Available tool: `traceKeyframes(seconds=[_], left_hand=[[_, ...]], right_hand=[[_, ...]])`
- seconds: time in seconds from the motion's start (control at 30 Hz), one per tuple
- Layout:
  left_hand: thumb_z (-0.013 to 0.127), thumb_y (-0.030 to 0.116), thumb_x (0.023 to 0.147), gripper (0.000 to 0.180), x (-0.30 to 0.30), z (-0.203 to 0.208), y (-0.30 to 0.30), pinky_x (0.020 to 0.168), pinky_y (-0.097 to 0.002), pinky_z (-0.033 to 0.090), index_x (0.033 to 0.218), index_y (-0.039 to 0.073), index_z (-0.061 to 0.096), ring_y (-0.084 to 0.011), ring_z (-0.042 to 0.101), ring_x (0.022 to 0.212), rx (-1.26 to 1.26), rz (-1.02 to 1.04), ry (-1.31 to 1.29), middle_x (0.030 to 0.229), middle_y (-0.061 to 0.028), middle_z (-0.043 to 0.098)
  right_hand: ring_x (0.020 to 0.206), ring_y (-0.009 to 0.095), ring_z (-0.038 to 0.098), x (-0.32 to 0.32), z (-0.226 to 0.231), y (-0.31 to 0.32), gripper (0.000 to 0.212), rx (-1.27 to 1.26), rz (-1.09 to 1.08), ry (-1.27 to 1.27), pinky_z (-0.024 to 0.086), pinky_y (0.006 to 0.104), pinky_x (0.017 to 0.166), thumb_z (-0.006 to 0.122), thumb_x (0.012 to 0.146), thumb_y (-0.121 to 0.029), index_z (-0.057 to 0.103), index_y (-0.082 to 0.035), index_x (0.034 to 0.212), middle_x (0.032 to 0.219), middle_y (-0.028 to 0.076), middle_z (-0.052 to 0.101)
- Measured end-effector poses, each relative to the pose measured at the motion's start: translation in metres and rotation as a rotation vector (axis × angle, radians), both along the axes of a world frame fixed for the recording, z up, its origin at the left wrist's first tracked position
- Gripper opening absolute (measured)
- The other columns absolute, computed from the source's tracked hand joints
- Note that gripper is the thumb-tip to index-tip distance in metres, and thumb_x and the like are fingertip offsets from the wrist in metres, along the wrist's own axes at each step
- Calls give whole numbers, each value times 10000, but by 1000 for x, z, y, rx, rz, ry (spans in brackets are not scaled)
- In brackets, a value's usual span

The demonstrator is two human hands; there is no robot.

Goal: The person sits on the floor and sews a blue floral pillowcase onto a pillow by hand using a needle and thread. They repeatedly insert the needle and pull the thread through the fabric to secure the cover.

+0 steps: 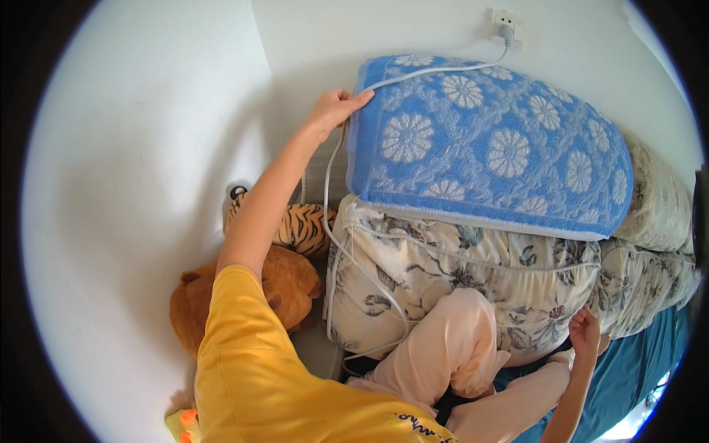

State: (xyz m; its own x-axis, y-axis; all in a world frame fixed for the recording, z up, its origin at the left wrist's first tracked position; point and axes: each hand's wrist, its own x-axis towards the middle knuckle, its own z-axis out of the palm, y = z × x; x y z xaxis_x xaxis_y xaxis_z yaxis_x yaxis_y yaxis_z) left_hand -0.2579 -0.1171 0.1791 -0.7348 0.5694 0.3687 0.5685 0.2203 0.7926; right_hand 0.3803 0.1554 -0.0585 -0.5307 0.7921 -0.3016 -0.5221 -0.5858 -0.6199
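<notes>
My left hand [340, 111] is closed at the upper left corner of a blue towel [473, 140] with white flower patterns, draped over a pillow-like bulk. A white power cord [421, 74] crosses the towel's top to this hand; how the fingers share cord and towel edge is partly hidden. Below the hand the cord hangs down over a cream bundle of floral bedding [473, 258], looping near my knee. My right hand [586, 332] is at the bedding's lower right, beside my leg, fingers curled together. What it holds, if anything, is too small to make out.
The cord's plug sits in a wall socket [508, 28] above the towel. On the left, against the white wall, lie a brown plush toy [196, 303] and a tiger-striped plush [304, 227]. More patterned bedding [657, 196] and a dark teal sheet [642, 362] are at the right.
</notes>
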Motion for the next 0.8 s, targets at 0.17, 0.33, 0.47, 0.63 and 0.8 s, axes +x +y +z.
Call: traceKeyframes(seconds=[0.17,0.33,0.47,0.63,0.8], left_hand=[[748,421,814,397,2,7,-9,606,-273,426,810,42,632,-132,531,672,-21,-137,-24,717,-36,585],[706,307,863,309,12,7,-16,565,-310,423,799,23,605,-167,523,621,-102,-116,166,683,-71,574],[650,239,900,251,11,1,-15,592,-324,415,808,23,561,-161,494,622,-53,-37,405,669,-78,543],[634,238,918,246,2,-7,-31,549,-290,434,812,25,571,-150,518,564,59,-106,278,647,-59,545],[625,312,929,300,33,22,-66,588,-243,536,874,17,621,-163,603,550,59,-587,-423,691,-74,622]], right_hand=[[700,119,554,-17,18,-25,62,181,49,-162,499,237,615,525,927,-63,518,-81,985,819,-4,551],[705,112,558,-27,23,-28,35,227,7,-182,503,240,613,518,961,-101,517,-90,994,802,-10,550],[696,108,545,-48,30,-40,30,282,54,-179,483,233,598,515,975,-117,514,-95,995,796,-6,543],[668,121,533,-77,48,-70,48,335,46,-188,465,227,590,527,977,-143,513,-97,985,778,2,538],[638,121,537,-95,55,-103,70,372,14,-290,464,233,575,532,980,-168,511,-103,969,744,-4,536]])
